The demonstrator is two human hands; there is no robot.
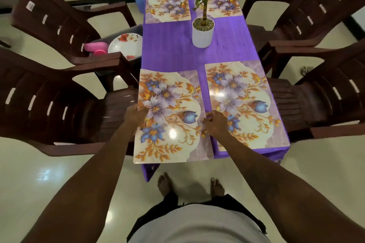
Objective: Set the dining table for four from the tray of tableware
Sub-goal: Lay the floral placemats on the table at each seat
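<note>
As hands (136, 114) grip, glossy floral placemat (169, 116)

Potted plant (203, 31) mid-table; four brown chairs (59, 104) around; glossy floor (49, 173).

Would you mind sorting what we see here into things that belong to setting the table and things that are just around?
Belongs to the job:
near-left placemat, gripped by left hand and right hand
near-right placemat
two far placemats
tray with plate and pink cups

Just around:
potted plant
chairs
</note>
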